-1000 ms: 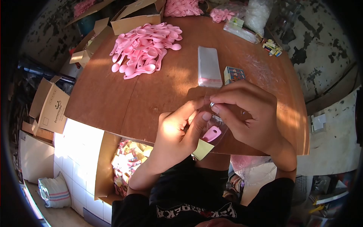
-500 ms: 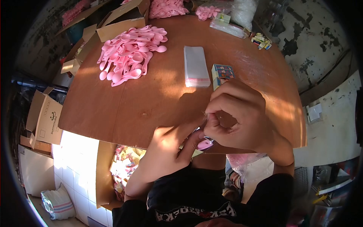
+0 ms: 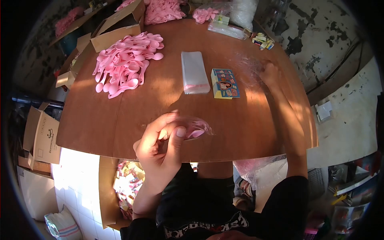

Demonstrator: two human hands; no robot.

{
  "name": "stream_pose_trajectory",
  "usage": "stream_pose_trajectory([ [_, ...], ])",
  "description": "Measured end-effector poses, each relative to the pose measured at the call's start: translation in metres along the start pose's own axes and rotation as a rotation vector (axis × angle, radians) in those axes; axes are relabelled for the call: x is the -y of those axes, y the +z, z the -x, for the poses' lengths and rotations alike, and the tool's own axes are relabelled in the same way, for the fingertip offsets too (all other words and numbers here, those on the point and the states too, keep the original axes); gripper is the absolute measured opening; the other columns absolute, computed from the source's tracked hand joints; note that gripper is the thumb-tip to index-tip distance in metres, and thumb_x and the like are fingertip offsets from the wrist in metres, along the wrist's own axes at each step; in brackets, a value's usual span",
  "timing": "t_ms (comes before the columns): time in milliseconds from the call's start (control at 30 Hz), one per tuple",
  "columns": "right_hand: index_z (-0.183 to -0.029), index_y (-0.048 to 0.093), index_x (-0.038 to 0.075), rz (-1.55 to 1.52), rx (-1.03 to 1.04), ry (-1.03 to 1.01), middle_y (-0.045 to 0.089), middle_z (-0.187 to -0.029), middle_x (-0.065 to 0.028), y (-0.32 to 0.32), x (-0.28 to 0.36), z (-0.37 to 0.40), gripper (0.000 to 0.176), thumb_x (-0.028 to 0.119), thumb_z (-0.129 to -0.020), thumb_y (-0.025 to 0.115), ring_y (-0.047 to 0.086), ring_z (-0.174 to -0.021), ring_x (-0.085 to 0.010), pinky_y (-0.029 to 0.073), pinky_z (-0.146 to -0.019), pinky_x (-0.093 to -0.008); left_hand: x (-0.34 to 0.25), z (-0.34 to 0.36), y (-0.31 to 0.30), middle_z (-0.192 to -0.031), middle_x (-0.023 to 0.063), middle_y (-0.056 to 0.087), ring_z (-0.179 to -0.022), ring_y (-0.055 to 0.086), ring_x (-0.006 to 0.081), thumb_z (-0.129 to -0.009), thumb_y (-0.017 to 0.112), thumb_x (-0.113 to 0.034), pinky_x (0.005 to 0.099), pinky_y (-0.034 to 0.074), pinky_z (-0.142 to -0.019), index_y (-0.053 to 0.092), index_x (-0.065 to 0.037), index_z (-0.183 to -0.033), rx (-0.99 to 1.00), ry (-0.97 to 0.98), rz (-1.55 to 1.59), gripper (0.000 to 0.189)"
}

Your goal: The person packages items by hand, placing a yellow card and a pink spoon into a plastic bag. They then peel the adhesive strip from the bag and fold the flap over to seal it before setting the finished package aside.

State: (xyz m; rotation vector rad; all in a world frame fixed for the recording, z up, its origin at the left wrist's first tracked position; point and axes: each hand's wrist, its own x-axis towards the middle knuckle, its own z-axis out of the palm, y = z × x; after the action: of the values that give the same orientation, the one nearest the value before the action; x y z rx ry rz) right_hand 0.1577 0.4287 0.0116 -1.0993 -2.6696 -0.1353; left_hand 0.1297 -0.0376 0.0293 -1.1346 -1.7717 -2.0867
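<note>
Left fingers [image 3: 181, 132] pinching clear packet [image 3: 197, 130] | right fingers' closure unclear | brown tabletop [image 3: 156, 106] | peeling-paint wall [image 3: 316, 44] behind

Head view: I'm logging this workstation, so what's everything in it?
Table: one, brown, centre
Spoons: uncountable heap, pink, table's far left
Plastic sleeves: one stack, clear, mid-table
Printed pack: one, blue and yellow, right of stack
Plastic scraps: several, clear, beside right hand
Small packs: several, yellow and white, far right
Cartons: several, brown, left and below table
Sack: one, white, striped, lower left
Packet: one, clear, pink inside, in left hand
Left hand: one, near edge
Right hand: one, table's right
</note>
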Motion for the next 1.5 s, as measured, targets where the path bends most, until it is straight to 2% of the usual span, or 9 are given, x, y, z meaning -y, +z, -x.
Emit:
stream_pose_trajectory([
  [67,-0.105,0.068,0.002,-0.494,-0.469,0.120,0.072,-0.093,-0.0098,-0.010,0.015,0.028,0.023,0.011,-0.086,0.060,0.069,-0.088,-0.0247,0.053,-0.081,-0.0372,-0.004,-0.001,-0.001,-0.086,0.0111,0.070,-0.083,0.068,0.0147,-0.091,0.059,0.006,0.0296,0.057,-0.077,0.059,0.006,-0.106,-0.035,-0.054,0.240,0.015],
  [100,-0.105,0.068,0.002,-0.495,-0.460,0.102,0.072,-0.093,-0.0098,-0.020,0.027,0.037,0.023,0.011,-0.086,0.060,0.069,-0.088,-0.0247,0.053,-0.081,-0.0372,-0.005,-0.002,-0.001,-0.086,0.0111,0.070,-0.083,0.068,0.0147,-0.091,0.059,0.006,0.0296,0.057,-0.077,0.059,0.006,-0.106,-0.053,-0.058,0.233,0.015],
  [233,-0.106,0.068,0.000,-1.159,-0.065,-0.377,0.067,-0.103,-0.0115,-0.069,0.088,0.105,0.024,0.011,-0.085,0.068,0.063,-0.100,-0.0209,0.049,-0.091,-0.0335,-0.002,-0.011,0.009,-0.086,0.0095,0.068,-0.084,0.069,0.0149,-0.091,0.061,0.004,0.0271,0.059,-0.074,0.061,0.005,-0.098,-0.014,-0.175,0.199,0.008],
  [367,-0.113,0.063,0.000,-1.098,0.293,-0.902,0.066,-0.105,-0.0076,-0.108,0.143,0.176,0.030,0.013,-0.087,0.071,0.063,-0.101,-0.0165,0.051,-0.088,-0.0306,0.005,-0.016,0.020,-0.090,0.0090,0.063,-0.082,0.068,0.0136,-0.090,0.063,0.002,0.0257,0.059,-0.073,0.061,0.005,-0.096,-0.017,-0.196,0.247,0.007],
  [500,-0.111,0.061,-0.005,-1.373,0.564,-0.681,0.066,-0.105,-0.0113,-0.109,0.168,0.200,0.023,0.007,-0.091,0.065,0.063,-0.100,-0.0159,0.052,-0.086,-0.0294,0.007,-0.021,0.021,-0.100,0.0097,0.060,-0.087,0.064,0.0122,-0.090,0.064,0.001,0.0245,0.057,-0.070,0.060,0.005,-0.098,0.007,-0.146,0.298,0.009],
  [667,-0.110,0.061,-0.006,-1.401,0.469,-0.633,0.066,-0.102,-0.0104,-0.115,0.171,0.202,0.020,0.004,-0.094,0.060,0.065,-0.095,-0.0146,0.053,-0.085,-0.0280,0.018,-0.022,0.000,-0.103,0.0105,0.065,-0.090,0.064,0.0121,-0.091,0.064,-0.002,0.0265,0.054,-0.076,0.061,0.006,-0.108,0.140,-0.235,0.455,0.019],
  [900,-0.111,0.064,-0.007,-1.523,0.549,-0.330,0.068,-0.107,-0.0118,-0.102,0.174,0.205,0.022,0.008,-0.094,0.061,0.066,-0.097,-0.0149,0.054,-0.086,-0.0258,0.032,-0.021,-0.006,-0.083,0.0071,0.069,-0.076,0.065,0.0098,-0.089,0.068,-0.004,0.0224,0.052,-0.070,0.066,0.006,-0.101,0.101,-0.345,0.313,0.015],
  [1300,-0.107,0.067,-0.003,-1.533,0.400,-0.723,0.063,-0.108,-0.0106,-0.072,0.167,0.193,0.018,-0.005,-0.092,0.058,0.064,-0.098,-0.0147,0.052,-0.087,-0.0245,0.047,-0.024,-0.023,-0.085,0.0106,0.070,-0.077,0.068,0.0133,-0.087,0.067,0.001,0.0242,0.053,-0.068,0.069,0.006,-0.100,0.171,-0.182,0.154,0.014],
  [1500,-0.104,0.068,-0.002,-1.472,0.456,-0.703,0.063,-0.108,-0.0101,-0.072,0.165,0.192,0.018,-0.007,-0.090,0.059,0.064,-0.097,-0.0139,0.052,-0.084,-0.0238,0.051,-0.025,-0.032,-0.090,0.0115,0.070,-0.080,0.068,0.0138,-0.086,0.066,0.004,0.0243,0.052,-0.070,0.070,0.004,-0.098,0.193,-0.132,0.146,0.013],
])
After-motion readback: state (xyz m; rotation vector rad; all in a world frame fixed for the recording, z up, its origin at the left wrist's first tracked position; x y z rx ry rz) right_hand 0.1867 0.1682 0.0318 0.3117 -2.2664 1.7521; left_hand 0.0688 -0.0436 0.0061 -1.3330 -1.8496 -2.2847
